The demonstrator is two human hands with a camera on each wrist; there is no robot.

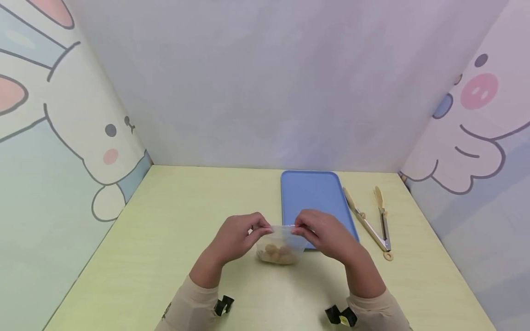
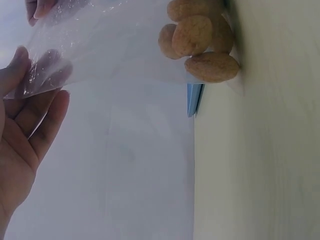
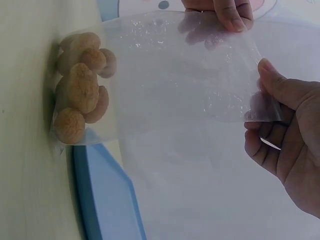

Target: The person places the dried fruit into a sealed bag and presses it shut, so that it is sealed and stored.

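A clear plastic bag [image 1: 283, 239] is stretched upright between both hands, close over the table. Several brown, rough-skinned round things, like walnuts or small potatoes [image 3: 82, 87], lie at its bottom. My left hand [image 1: 244, 234] pinches one top corner between thumb and fingers; in the left wrist view, the left fingers [image 2: 47, 117] show behind the film. The opposite top corner is pinched by my right hand [image 1: 325, 232], its thumb [image 3: 280, 85] on the near side of the film in the right wrist view.
Behind the bag and right hand lies a blue tray [image 1: 312, 193]. To its right, metal tongs [image 1: 372, 230] with beige tips rest spread on the pale yellow table [image 1: 186, 197]. Walls with cartoon animals [image 1: 95, 138] stand at both sides, and a plain wall [image 1: 256, 92] at the back.
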